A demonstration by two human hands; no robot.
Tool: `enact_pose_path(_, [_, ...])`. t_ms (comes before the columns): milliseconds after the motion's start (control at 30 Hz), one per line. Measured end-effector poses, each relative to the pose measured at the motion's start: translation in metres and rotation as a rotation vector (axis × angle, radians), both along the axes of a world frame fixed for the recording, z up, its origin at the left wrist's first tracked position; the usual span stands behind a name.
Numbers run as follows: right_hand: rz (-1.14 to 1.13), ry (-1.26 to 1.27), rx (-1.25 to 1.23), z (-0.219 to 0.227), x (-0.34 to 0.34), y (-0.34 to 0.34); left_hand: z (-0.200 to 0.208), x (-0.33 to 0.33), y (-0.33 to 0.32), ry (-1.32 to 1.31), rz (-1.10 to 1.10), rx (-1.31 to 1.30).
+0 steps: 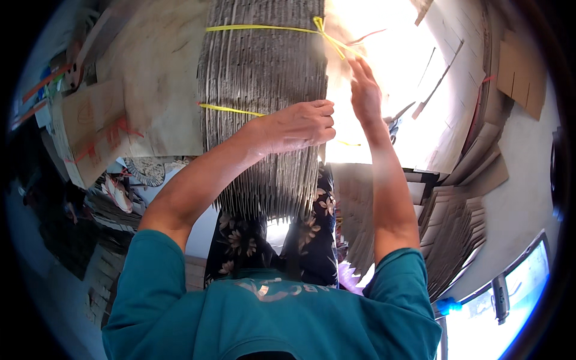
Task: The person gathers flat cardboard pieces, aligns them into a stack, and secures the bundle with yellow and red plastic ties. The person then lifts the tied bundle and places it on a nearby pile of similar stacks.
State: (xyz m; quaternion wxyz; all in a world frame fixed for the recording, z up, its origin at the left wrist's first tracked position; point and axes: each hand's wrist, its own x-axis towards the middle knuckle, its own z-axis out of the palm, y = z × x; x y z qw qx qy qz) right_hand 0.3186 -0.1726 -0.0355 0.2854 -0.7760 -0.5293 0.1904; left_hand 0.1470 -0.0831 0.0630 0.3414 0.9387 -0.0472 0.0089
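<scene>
A thick bundle of grey-brown corrugated cardboard pieces [261, 66] lies in front of me, its near end hanging over the table edge above my legs. The far yellow strap [258, 27] goes round it and is knotted at the right side. My left hand [300, 126] is closed at the bundle's right edge on the near yellow strap [231, 109], which runs in under the wrist; a short end shows past the fingers. To the right, my right hand [365, 90] has its fingers stretched forward, their tips beside the loose tail of the far strap. Glare blurs those fingertips.
Scissors [393, 125] lie on the brightly lit table board [414, 72], right of my right hand. A cardboard box [96, 129] stands at the left. Stacked cardboard [450, 234] leans at the right, near a bright screen [510, 300].
</scene>
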Motion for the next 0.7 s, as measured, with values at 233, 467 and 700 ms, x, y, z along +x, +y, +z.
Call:
enact_pose_path(233, [0.059, -0.163, -0.121, -0.040, 0.015, 0.037, -0.005, 0.002, 0.003, -0.019, -0.094, 0.050])
enact_pose_path(467, [0.124, -0.133, -0.277, -0.036, 0.012, 0.002, 0.004, -0.002, 0.003, 0.028, -0.103, 0.027])
enact_pose_path(700, [0.085, -0.070, -0.435, -0.021, -0.011, -0.044, 0.010, -0.010, 0.004, 0.029, -0.092, 0.067])
